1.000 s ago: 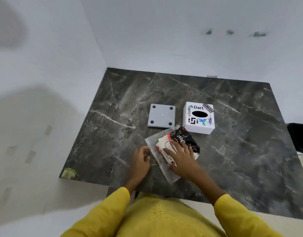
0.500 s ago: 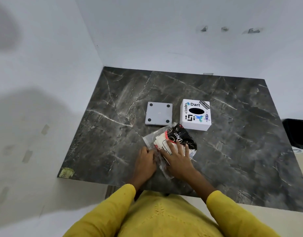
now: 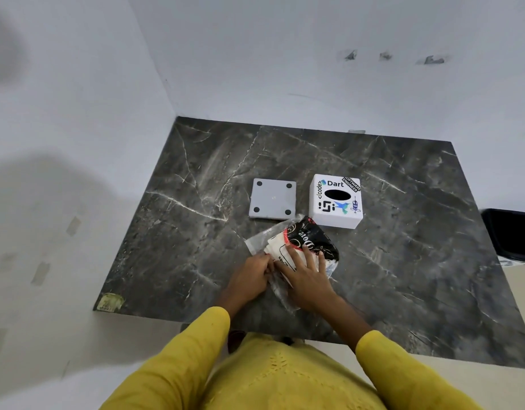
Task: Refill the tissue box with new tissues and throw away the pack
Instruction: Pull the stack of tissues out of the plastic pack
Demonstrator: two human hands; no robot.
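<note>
A tissue pack (image 3: 307, 238) in clear plastic with a black, red and white print lies on the dark marble table (image 3: 403, 261). My right hand (image 3: 307, 275) presses flat on the pack with fingers spread. My left hand (image 3: 251, 279) pinches the pack's clear plastic edge at its near left side. Behind the pack stands the white tissue box (image 3: 336, 200) with stickers and a dark oval slot on top. Its grey square base plate (image 3: 272, 198) with black corner feet lies flat to the box's left.
White walls close off the table at the left and the back. A black bin (image 3: 512, 233) stands off the table's right edge. A yellowish sticker (image 3: 110, 301) marks the table's near left corner.
My left hand moved right from the bare table onto the pack's plastic edge and closed on it. The pack's clear flap has bunched up under both hands.
</note>
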